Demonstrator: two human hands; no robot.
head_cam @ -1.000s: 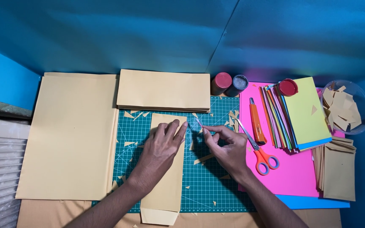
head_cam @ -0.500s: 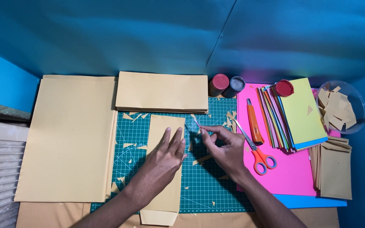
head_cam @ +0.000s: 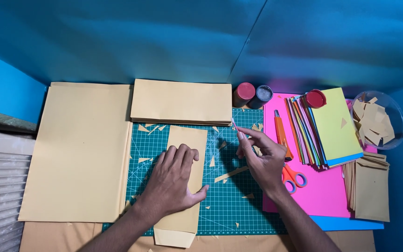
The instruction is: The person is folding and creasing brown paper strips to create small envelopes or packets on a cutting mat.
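left hand (head_cam: 176, 179): flat, palm down, fingers slightly spread, pressing tan paper envelope (head_cam: 183, 186) onto green cutting mat (head_cam: 229, 200); envelope lies lengthwise, centre-left of mat, flap end past near edge.
right hand (head_cam: 262, 161): fingers pinched on thin stick-like tool (head_cam: 234, 125), tip up near stack of tan sheets (head_cam: 181, 101); kind of tool unclear.
nearby: large tan sheets (head_cam: 78, 149) at left; orange knife (head_cam: 280, 133), scissors (head_cam: 292, 177) on pink sheet (head_cam: 318, 196); paper scraps on mat.
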